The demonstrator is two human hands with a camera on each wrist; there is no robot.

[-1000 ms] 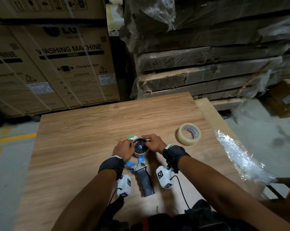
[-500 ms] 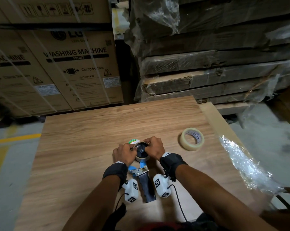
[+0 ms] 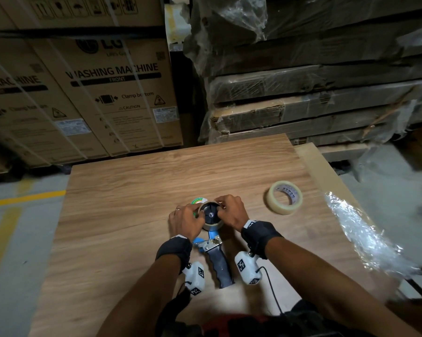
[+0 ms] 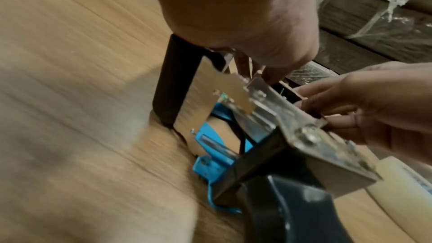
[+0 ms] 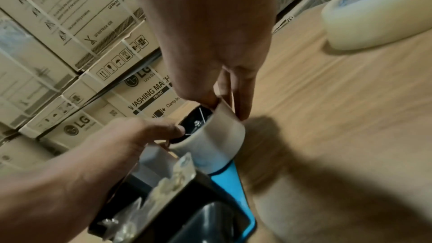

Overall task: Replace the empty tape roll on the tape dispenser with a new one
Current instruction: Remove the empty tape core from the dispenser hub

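Gripping the nearly bare roll from both sides, the left hand and the right hand had their fingers curled narrowly round its pale rim, the left thumb reaching across the black hub it sat on. That roll was mounted on the tape dispenser, which lay on the wooden table with its dark handle pointing back from the fingers toward the wrists and its blue frame showing just beneath the roll. Just beyond the left fingers peeked a small round label in green and orange, its wording too small to read. Well off to the right of the right fingers lay the new tape roll, its inner core printed with blue lettering that looked like "STRAN". Far beyond the fingertips stood cartons marked "LG", "WASHING MACHINE", "FRONT", "Clamp bottom" and "CAUTION", beside plastic-wrapped flat packs.
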